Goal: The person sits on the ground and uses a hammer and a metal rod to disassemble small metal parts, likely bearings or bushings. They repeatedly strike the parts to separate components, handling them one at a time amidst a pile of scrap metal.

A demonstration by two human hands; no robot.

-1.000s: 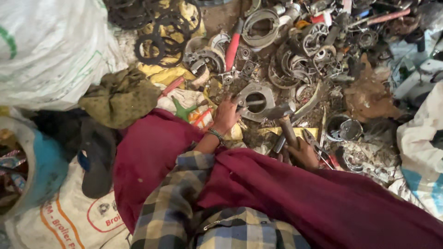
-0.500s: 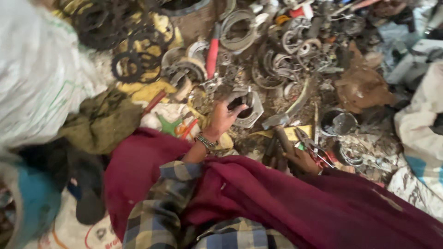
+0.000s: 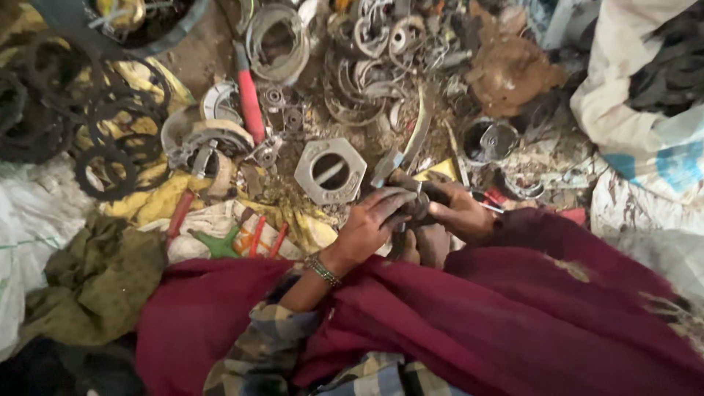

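My left hand [image 3: 370, 224], with a beaded bracelet at the wrist, and my right hand [image 3: 462, 213] meet over my lap, both wrapped around a small dark metal part [image 3: 416, 202]. What kind of part it is stays hidden by the fingers. A dark red cloth [image 3: 513, 315] covers my lap and arms, over a plaid sleeve [image 3: 275, 345]. Just beyond my left hand lies a grey hexagonal metal ring [image 3: 330, 170] on the ground.
A heap of scrap metal rings and brake shoes [image 3: 367, 66] fills the ground ahead. A red-handled tool [image 3: 249, 99] lies left of centre. Black rubber rings [image 3: 95, 125] sit far left on yellow cloth. White sacks [image 3: 645, 110] stand right; an olive rag [image 3: 88, 286] lies left.
My left hand has left the hexagonal ring and come back to join my right hand on the small part. The view has swung to the right and closer.
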